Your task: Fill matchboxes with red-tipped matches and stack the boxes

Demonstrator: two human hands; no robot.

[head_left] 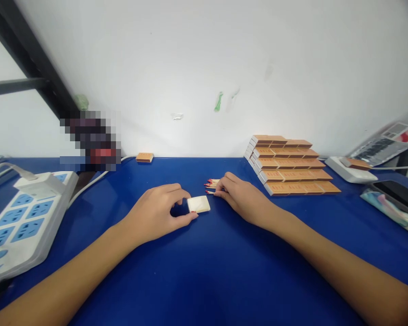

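Note:
My left hand [163, 208] grips a small cream-white matchbox tray [200, 203] by its left end, thumb on the near side and fingers on the far side. A thin strip with a reddish end shows along the tray's near edge, too small to make out surely. To the right, my right hand [240, 194] is closed in a pinch on a match [210, 192] whose red head points left. Just beyond that match lies a small bunch of red-headed matches [211, 183], partly hidden by my right fingers.
Stacked matchboxes [292, 167] rise in steps against the wall at right. One matchbox [144, 157] lies at the back left. A power strip [27, 213] with cables stands at left. On the right are a white device [347, 170] and a phone [397, 194].

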